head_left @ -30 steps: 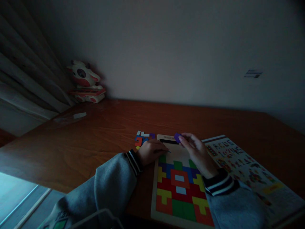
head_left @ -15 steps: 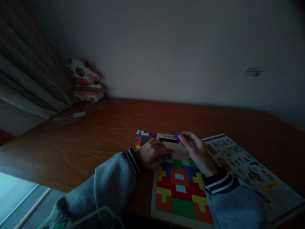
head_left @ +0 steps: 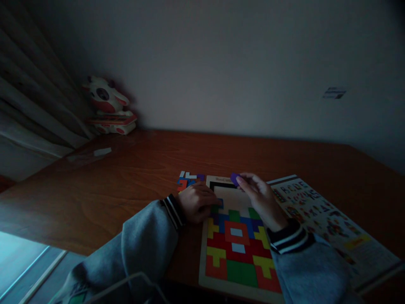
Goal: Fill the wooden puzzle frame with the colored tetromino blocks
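Note:
My right hand (head_left: 262, 198) pinches a purple puzzle piece (head_left: 234, 179) between thumb and fingers, above the upper part of a wooden puzzle board (head_left: 205, 270). Over the board's left edge lies my left hand (head_left: 198, 202), palm down. Its fingers are loosely bent, with the tips at a blue puzzle piece (head_left: 220, 203); whether they press on it I cannot make out. Coloured pieces fill the lower part of the board, among them a green block (head_left: 240, 272) and an orange frame shape (head_left: 228, 232). Toward the top, the pale base and a dark strip show bare.
Loose pieces, such as a white one (head_left: 190, 176), lie left of the board, partly behind my left hand. A printed pattern sheet (head_left: 329, 223) lies to the right. At the back left of the wooden table (head_left: 142, 169) stands a cow-shaped toy (head_left: 109, 107).
My left index finger has drawn back to the left and bent, baring more of the blue piece. My right hand still holds the purple piece in nearly the same spot. The view has shifted slightly.

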`<state>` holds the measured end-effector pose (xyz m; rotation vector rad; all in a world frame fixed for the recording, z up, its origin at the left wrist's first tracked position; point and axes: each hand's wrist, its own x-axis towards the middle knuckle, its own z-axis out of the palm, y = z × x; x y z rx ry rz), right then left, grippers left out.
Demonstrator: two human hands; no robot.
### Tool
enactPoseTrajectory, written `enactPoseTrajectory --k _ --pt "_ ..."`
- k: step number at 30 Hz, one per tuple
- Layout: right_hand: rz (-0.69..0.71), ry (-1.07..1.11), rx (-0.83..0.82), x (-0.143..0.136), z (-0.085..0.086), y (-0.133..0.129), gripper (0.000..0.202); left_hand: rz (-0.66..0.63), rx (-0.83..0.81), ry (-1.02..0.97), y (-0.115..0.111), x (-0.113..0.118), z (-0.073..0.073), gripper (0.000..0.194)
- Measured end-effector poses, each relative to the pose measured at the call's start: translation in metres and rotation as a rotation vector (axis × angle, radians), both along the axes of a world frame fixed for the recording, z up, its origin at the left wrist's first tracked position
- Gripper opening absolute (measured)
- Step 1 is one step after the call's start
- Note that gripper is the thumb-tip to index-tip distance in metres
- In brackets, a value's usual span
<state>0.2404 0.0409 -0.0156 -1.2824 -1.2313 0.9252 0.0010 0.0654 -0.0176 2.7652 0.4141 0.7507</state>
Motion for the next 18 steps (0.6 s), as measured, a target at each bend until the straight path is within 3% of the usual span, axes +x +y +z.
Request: enactPoseTrajectory --k 5,10,14,18 --pt "0.058 -0.072 -0.023 0.000 0.005 -0.002 0.036 0.118 -0.008 -0.091 -0.002 0.002 0.001 0.033" --pt "0.208 -0.082 -0.057 -0.005 0.013 -0.008 0.032 0.329 -0.169 -0.226 -0.006 0.008 0.005 0.039" --pt "0.317 -0.069 -0.073 -0.010 0.019 -0.011 0.027 0.338 -0.347 -0.304 -0.008 0.014 0.002 0.044" --pt "0.324 -0.071 -0.073 -0.011 0.018 -0.011 0.027 0.331 -0.517 -0.374 -0.007 0.017 -0.002 0.030"
